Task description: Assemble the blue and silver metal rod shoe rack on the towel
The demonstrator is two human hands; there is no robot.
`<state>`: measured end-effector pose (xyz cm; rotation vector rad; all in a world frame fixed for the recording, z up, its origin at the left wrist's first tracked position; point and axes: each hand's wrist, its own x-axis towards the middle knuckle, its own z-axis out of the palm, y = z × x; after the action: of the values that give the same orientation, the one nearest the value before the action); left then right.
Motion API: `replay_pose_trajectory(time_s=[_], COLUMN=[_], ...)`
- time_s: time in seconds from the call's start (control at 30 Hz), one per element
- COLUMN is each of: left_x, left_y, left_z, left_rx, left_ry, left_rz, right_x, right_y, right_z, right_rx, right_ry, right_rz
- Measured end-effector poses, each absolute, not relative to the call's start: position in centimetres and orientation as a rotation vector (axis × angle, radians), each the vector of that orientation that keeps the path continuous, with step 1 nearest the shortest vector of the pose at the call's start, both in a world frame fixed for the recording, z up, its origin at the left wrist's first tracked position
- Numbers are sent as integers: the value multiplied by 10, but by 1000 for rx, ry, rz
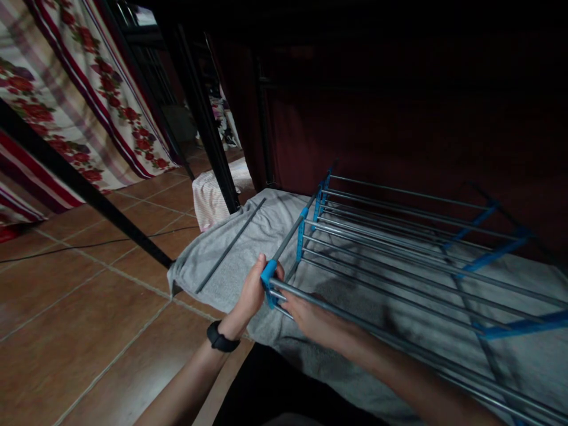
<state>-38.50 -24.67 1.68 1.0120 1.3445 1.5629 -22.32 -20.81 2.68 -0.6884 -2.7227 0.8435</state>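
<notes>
A rack of grey metal rods with blue plastic joints (pixel 386 254) lies across a grey blanket (pixel 239 225). My left hand (pixel 252 287), with a black band on its wrist, is closed around the near-left blue corner joint (pixel 268 272). Just to its right, my right hand (pixel 299 310) reaches beneath the front rod and is closed at the same corner; its fingertips are partly hidden behind the joint and rods. A loose grey rod (pixel 231 245) rests on the blanket, left of the rack and apart from both hands.
A black metal frame post (pixel 213 130) stands beyond the blanket, and a slanting black bar (pixel 89 189) crosses at left. Floral curtains (pixel 102 89) hang over the tiled floor (pixel 110 319). A thin cable (pixel 97 241) runs along the tiles. Dark red cloth (pixel 377 130) forms the back.
</notes>
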Motion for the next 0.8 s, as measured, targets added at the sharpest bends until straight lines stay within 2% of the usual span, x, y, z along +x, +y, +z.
replay_pose_trajectory(time_s=[0.17, 0.3, 0.4, 0.5, 0.6, 0.8], left_x=[-378, -379, -383, -386, -386, -384], left_y=[-243, -242, -242, -242, -241, -240], left_z=[31, 32, 35, 40, 42, 39], left_rx=[919, 881, 914, 947, 947, 897], left_ry=[1223, 1200, 1234, 1269, 1266, 1269], left_rz=[1592, 1578, 1571, 1571, 1588, 1651], right_x=[-207, -198, -207, -224, -237, -238], right_y=[-233, -246, -239, -226, -216, -212], right_z=[33, 48, 65, 79, 82, 77], right_rx=[-465, -174, -497, -796, -792, -712], right_ry=[-2798, -2703, -2705, -2827, -2907, -2918], right_rz=[141, -59, -30, 193, 364, 490])
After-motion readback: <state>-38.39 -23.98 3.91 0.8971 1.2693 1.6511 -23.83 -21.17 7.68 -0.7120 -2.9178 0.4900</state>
